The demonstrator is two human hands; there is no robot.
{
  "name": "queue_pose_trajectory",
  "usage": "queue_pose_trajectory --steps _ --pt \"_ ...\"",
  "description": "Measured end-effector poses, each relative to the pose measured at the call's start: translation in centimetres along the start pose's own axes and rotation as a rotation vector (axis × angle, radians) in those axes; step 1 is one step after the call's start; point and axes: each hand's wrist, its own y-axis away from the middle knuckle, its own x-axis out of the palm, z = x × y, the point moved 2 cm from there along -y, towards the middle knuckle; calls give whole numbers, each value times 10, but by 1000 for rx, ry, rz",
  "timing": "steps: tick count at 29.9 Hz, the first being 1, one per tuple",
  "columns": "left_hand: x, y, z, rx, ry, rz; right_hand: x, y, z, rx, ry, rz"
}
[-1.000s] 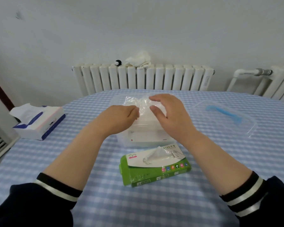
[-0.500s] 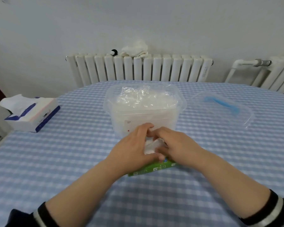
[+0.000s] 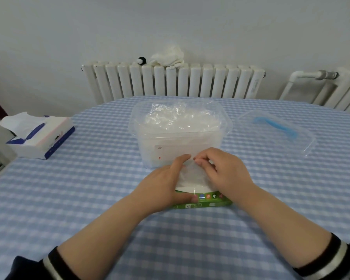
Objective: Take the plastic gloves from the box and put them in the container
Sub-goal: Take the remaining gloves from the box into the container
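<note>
A: Where is the thin clear plastic glove (image 3: 191, 173)?

B: On the flat green box (image 3: 208, 202), pinched by both hands' grip: left hand (image 3: 166, 186), right hand (image 3: 226, 174).

A: Heavy?

B: Probably light, floppy, slippery. Best pinched at its top edge.

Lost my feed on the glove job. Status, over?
Left hand holds green glove box. Right hand pinches a plastic glove over it. Open container behind, gloves inside. Nothing in the way.

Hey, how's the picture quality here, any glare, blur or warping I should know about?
Head view: soft, even light with faint shadows; wide-angle bending curves the radiator and table edge; pale glints on the clear container and its lid; the glove between both hands looks hazy.
</note>
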Motion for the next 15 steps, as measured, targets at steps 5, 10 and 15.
queue_pose_trajectory --steps 5,10,15 --pt "-4 0 -3 -7 -35 39 -29 -4 8 197 -365 -232" --pt "-11 0 1 22 -13 71 -60 -10 18 297 -610 -390" --pt "-27 -3 -12 14 499 -125 -73 -9 24 320 -676 -451"
